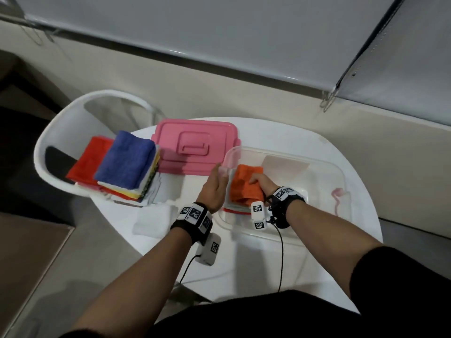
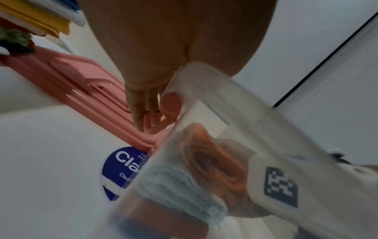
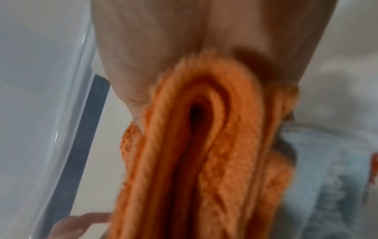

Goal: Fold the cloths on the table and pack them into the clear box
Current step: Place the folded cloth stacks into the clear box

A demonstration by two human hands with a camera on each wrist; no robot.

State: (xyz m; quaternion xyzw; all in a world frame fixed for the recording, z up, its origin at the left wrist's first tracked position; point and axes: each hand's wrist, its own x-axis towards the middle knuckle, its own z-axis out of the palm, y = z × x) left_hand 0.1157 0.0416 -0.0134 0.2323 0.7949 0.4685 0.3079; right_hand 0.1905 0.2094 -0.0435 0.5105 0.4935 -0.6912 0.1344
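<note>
A: Status on the hands?

B: Right hand is inside the clear box, fingers curled round a folded orange cloth. The right wrist view shows the fold layers pinched in the grip.

A: Where exactly in the box?

B: At the left end, just beside the left wall. It sits on top of a light blue-grey folded cloth, which has a red edge showing under it.

A: Left hand?

B: Left hand is at the box's left rim, outside the wall. Thumb hooks over the rim, fingers go down the outer side. So it grips the box edge.

A: Remaining stock?

B: Stack of folded cloths on the desk at far left: blue on top, red beside it, yellow and white layers below. One white cloth lies flat on the desk near the left wrist.

A: Lid?

B: Pink lid lies on the desk between the stack and the box, touching the box's left end. A white chair stands behind the stack.
</note>
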